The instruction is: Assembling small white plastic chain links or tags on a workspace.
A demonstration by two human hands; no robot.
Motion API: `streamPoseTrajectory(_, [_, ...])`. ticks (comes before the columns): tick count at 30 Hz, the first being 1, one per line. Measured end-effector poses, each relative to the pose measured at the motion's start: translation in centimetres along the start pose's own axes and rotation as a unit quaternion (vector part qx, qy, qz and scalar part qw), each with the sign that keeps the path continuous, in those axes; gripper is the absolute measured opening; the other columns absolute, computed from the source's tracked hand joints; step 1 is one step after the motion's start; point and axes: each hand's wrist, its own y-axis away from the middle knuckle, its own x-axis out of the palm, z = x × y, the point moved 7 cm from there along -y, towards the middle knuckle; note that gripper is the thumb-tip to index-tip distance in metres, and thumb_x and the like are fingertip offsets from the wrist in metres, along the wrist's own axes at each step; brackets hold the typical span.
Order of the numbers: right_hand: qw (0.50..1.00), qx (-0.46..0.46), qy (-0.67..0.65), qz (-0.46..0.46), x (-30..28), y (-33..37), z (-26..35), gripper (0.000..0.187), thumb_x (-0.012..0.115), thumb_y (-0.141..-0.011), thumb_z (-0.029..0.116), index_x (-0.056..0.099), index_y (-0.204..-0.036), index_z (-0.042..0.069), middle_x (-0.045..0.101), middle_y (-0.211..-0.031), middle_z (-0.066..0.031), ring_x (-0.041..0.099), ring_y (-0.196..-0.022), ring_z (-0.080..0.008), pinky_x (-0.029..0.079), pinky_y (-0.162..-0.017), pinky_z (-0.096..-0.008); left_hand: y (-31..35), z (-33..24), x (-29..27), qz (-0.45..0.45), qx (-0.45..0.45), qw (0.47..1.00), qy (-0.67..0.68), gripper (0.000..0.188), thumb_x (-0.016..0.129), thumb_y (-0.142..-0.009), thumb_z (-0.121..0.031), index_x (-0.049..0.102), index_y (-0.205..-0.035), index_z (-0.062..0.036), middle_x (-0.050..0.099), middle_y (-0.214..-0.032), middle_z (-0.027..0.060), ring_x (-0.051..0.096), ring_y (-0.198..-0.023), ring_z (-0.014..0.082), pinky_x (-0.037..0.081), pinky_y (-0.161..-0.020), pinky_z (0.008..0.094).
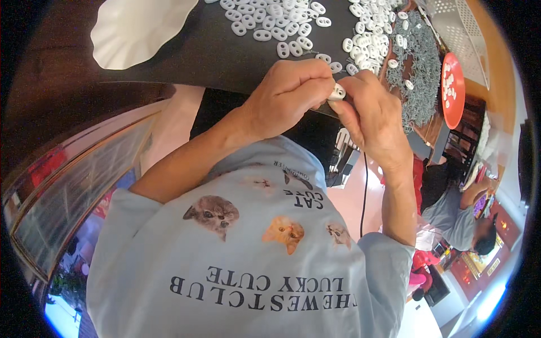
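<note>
My left hand (293,93) and my right hand (376,112) meet at the near edge of the dark table, both closed. Pinched between their fingertips is a small white plastic cord lock (337,92), oval with round holes. My fingers hide part of it. Just beyond my hands lie many loose white two-holed oval pieces (270,21). A second heap of white pieces (366,48) is to the right of them. Beside that heap spreads a pile of small grey metal springs (422,73), with a few white pieces on top.
A white scalloped dish (132,36) stands at the table's far left. On the right, a red plate (452,119) holds several white pieces, near a perforated white tray (448,28). A black cable (365,197) hangs below my right hand. Another person (453,222) sits at the far right.
</note>
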Motion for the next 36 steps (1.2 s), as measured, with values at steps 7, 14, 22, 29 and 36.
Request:
streamPoseTrajectory(7, [0.999,-0.008,-0.028,-0.018,0.4,0.3,-0.1,0.024,0.066,-0.083,0.011,0.054,-0.101,0.001,0.054,-0.083,-0.0134,0.056,-0.065,-0.0323,0.045,-0.055,-0.0403,-0.1,0.1,0.1,0.014,-0.013,1.000,-0.011,0.025,0.050,-0.088,-0.017,0.052,-0.071,0.0004,0.050,-0.059,0.0038,0.047,-0.057,0.0096,0.039,-0.053,0.0276])
streamPoseTrajectory(14, [1.000,0.001,-0.013,-0.028,-0.2,0.1,0.0,0.024,0.067,-0.082,0.011,0.054,-0.100,0.001,0.055,-0.085,-0.0136,0.056,-0.066,-0.0328,0.046,-0.056,-0.0399,-0.2,-0.1,0.3,0.023,-0.027,0.999,-0.021,0.024,0.049,-0.089,-0.017,0.051,-0.072,0.0001,0.050,-0.061,0.0033,0.047,-0.058,0.0091,0.039,-0.054,0.0272])
streamPoseTrajectory(22, [0.997,0.036,-0.051,-0.047,-0.2,1.2,-0.7,0.025,0.070,-0.080,0.010,0.055,-0.099,0.001,0.055,-0.082,-0.0133,0.057,-0.067,-0.0316,0.046,-0.060,-0.0410,0.1,-0.5,0.5,0.036,-0.040,0.998,-0.021,0.023,0.050,-0.089,-0.016,0.052,-0.072,-0.0001,0.051,-0.061,0.0020,0.045,-0.058,0.0082,0.037,-0.053,0.0263])
streamPoseTrajectory(29, [0.893,0.333,0.012,-0.302,-10.2,8.0,-13.1,0.024,0.063,-0.092,0.020,0.065,-0.097,-0.003,0.058,-0.077,0.0016,0.049,-0.073,-0.0051,0.042,-0.066,-0.0208,0.2,-0.1,0.6,0.048,-0.031,0.996,-0.063,0.021,0.050,-0.092,-0.016,0.052,-0.075,-0.0032,0.049,-0.065,-0.0025,0.041,-0.058,0.0041,0.034,-0.052,0.0216])
streamPoseTrajectory(36, [0.888,0.410,0.050,-0.202,-12.6,12.5,-23.1,0.032,0.059,-0.093,0.024,0.065,-0.104,-0.006,0.058,-0.075,0.0012,0.048,-0.071,-0.0062,0.041,-0.064,-0.0234,-0.2,-0.5,0.5,0.017,-0.005,0.998,-0.064,0.023,0.056,-0.089,-0.014,0.052,-0.072,0.0001,0.043,-0.057,-0.0019,0.038,-0.055,0.0045,0.032,-0.048,0.0263])
